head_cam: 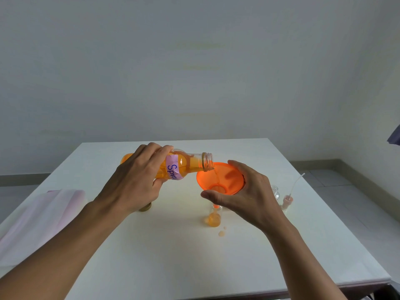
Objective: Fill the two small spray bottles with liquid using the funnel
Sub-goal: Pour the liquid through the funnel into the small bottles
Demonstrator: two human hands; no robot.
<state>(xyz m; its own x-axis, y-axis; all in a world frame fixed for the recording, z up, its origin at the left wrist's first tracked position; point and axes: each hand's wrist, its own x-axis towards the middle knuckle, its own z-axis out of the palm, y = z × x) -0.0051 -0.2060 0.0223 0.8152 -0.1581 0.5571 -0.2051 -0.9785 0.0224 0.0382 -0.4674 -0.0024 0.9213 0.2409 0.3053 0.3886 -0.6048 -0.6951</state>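
- White tabletop [173, 256] stands before a plain pale wall, seen from the head camera.
- Left hand [138, 182] grips a tilted big bottle [186, 163], pouring a thin orange stream into the funnel [218, 176].
- Right hand [249, 195] holds the funnel by its rim; its spout sits in a partly filled small bottle [214, 217] standing on the tabletop.
- Second small bottle [275, 191] stands uncapped behind the right hand, beside a spray top [287, 200].
- Orange drops [221, 233] lie by the filling bottle; a cloth [43, 213] lies at the far left.

Only legible text: blue handwritten "Spra…" on the pale pink paper label [173, 167] round the tilted bottle of orange liquid [190, 163], just beyond the left hand [138, 176] fingertips. Remaining letters curve out of view under the bottle.
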